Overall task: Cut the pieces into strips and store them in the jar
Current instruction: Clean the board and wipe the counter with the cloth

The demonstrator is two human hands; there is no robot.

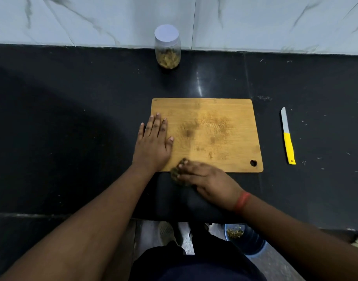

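A wooden cutting board (210, 126) lies on the black counter. My left hand (153, 142) rests flat on the board's left edge, fingers straight. My right hand (206, 179) is at the board's near edge, its fingers curled round a dark greenish clump of scraps (175, 174), which looks blurred. A clear jar (168, 47) with a white lid stands at the back by the wall, holding yellowish strips in its lower part. A knife (288, 136) with a yellow handle lies on the counter to the right of the board, away from both hands.
The black counter (72, 118) ends in a marble wall (255, 23) at the back. Below the counter's front edge stands a blue bucket (245, 240) with greenish scraps in it. Small crumbs are scattered on the counter at the right.
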